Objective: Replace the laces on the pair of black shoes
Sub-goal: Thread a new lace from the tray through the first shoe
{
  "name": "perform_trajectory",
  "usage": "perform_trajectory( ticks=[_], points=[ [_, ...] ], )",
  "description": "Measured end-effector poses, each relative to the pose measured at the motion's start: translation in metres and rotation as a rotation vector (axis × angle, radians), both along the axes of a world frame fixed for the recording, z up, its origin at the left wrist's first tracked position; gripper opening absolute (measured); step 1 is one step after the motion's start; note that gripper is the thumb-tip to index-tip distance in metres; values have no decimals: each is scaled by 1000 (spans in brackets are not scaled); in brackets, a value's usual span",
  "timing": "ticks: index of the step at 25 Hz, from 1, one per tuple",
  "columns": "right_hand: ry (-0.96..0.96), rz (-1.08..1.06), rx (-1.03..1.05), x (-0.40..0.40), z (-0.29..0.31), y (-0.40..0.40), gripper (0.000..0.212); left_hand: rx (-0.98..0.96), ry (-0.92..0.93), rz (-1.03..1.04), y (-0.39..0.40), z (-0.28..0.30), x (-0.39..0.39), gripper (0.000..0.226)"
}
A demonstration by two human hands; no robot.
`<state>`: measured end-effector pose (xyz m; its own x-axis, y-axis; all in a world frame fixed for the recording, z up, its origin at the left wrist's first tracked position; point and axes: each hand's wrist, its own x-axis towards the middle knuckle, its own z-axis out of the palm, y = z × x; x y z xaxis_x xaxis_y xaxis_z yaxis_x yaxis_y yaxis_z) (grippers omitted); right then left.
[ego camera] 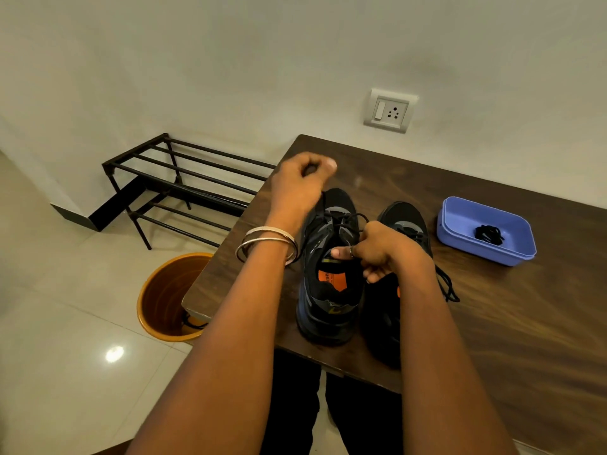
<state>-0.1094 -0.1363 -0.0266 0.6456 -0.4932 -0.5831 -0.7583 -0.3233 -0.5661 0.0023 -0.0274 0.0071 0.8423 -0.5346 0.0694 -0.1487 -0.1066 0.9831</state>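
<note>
Laces run slack across the eyelets of the left black shoe, which stands on the dark wooden surface directly under both hands. The left grip is raised above and beyond the shoe's toe, fingers curled tight around something dark, apparently a lace end, though the strand itself is hard to make out. The right grip sits lower, at the shoe's tongue, pinching a lace loop between thumb and fingers. Just to the right of this grip stands the second black shoe, partly hidden by the forearm, with loose lace trailing on the surface. Farther right lies a blue tray holding a coiled black lace. Left of the left grip, on the floor, stand an orange bin and a black rack.
</note>
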Motion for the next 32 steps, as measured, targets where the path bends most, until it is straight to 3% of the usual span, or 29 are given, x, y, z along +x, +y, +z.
perform_trajectory(
  ticks=[2,4,7,9,11,13,17,19,21,24,28,30,32],
  points=[
    [-14,15,-2,-1,0,0,50,483,-221,-101,1,-23,4,9],
    [-9,30,-12,-2,2,0,50,711,-245,-140,2,-35,7,12],
    [12,52,-17,-2,3,1,50,770,-309,-125,5,-37,8,13],
    [20,52,-13,-1,3,0,51,757,-354,-107,5,-36,8,2],
    [27,49,-9,0,1,-1,51,760,-369,-85,3,-36,9,13],
    [41,51,-7,2,0,-1,50,624,-286,-10,1,-32,12,20],
    [42,56,14,1,1,0,41,-126,257,78,-1,-1,5,20],
    [37,51,26,-1,1,0,37,-255,303,52,0,12,-1,15],
    [32,43,42,-1,3,1,34,-228,294,63,1,13,-2,11],
    [26,31,57,-1,3,2,34,13,222,171,3,-4,9,9],
    [-4,-13,76,-1,5,2,32,661,39,96,7,-35,19,25],
    [-21,-50,100,-1,6,2,33,805,30,21,7,-47,17,26],
    [-25,-90,108,-2,7,3,36,830,20,-21,5,-53,16,25]
  ],
)
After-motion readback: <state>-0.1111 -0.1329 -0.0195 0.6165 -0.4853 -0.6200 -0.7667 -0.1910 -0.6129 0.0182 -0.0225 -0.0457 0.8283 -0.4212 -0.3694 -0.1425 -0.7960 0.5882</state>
